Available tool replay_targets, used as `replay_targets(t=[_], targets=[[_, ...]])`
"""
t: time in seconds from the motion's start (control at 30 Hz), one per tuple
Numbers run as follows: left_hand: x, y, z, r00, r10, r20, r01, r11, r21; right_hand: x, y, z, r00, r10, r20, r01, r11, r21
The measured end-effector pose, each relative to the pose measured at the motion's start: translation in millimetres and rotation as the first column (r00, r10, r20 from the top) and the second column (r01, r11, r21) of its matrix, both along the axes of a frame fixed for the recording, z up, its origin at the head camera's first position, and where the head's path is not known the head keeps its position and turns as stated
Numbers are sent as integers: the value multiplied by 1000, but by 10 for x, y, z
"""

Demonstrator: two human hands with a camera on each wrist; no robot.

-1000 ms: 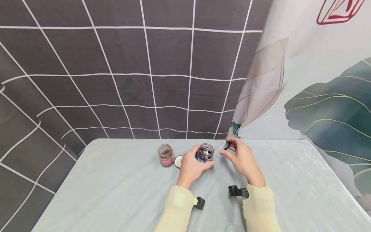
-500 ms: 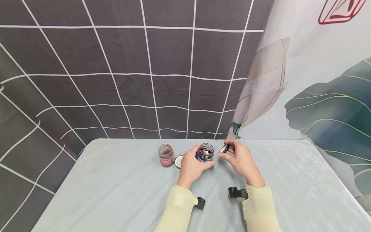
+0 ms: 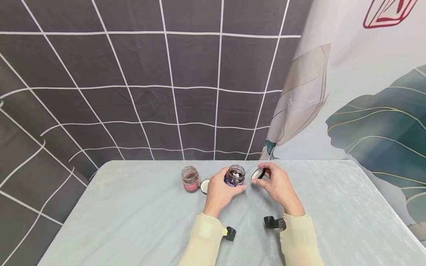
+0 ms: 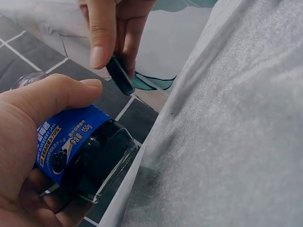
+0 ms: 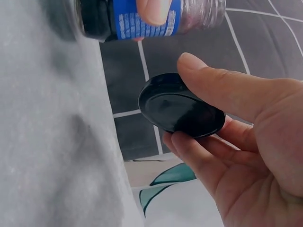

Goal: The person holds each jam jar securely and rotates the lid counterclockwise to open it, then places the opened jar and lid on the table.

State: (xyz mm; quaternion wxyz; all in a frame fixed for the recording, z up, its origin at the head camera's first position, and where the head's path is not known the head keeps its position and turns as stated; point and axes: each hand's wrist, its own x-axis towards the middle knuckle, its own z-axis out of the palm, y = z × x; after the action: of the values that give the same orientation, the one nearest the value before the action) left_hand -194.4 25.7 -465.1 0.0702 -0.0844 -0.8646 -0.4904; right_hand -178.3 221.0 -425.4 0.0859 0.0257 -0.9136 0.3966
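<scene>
My left hand [image 3: 219,192] grips a blueberry jam jar [image 3: 235,176], its thumb and fingers curled round the blue label [image 4: 78,132]. The jar's mouth is uncovered, and dark jam with a pale spot shows inside. Whether its base touches the table I cannot tell. To the right, my right hand [image 3: 277,186] pinches a black lid [image 5: 182,111] by its edge between thumb and fingers. That lid is tilted, its white inside facing the head camera, and it stays apart from the jar.
Left of my hands a second glass jar [image 3: 190,180], uncovered with a pink label, stands on the cloth-covered table [image 3: 133,214]. Beside it another lid [image 3: 204,186] lies white side up, partly hidden by my left hand. A dark gridded curtain [image 3: 193,66] hangs behind.
The lid in my right hand has turned from nearly edge-on to showing its white inside, and the right hand has dropped slightly. The left hand and jar have stayed in place.
</scene>
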Motion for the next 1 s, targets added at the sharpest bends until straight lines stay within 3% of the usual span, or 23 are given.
replay_targets(t=[0.53,1.0], targets=[[-2,-2,-11,998,-18,-63,17,1000,-21,-34,38,-70,999,-8,46,7,1000,18],[-2,39,-4,999,2,-44,-3,1000,-12,-31,54,-93,998,6,62,-9,999,52]])
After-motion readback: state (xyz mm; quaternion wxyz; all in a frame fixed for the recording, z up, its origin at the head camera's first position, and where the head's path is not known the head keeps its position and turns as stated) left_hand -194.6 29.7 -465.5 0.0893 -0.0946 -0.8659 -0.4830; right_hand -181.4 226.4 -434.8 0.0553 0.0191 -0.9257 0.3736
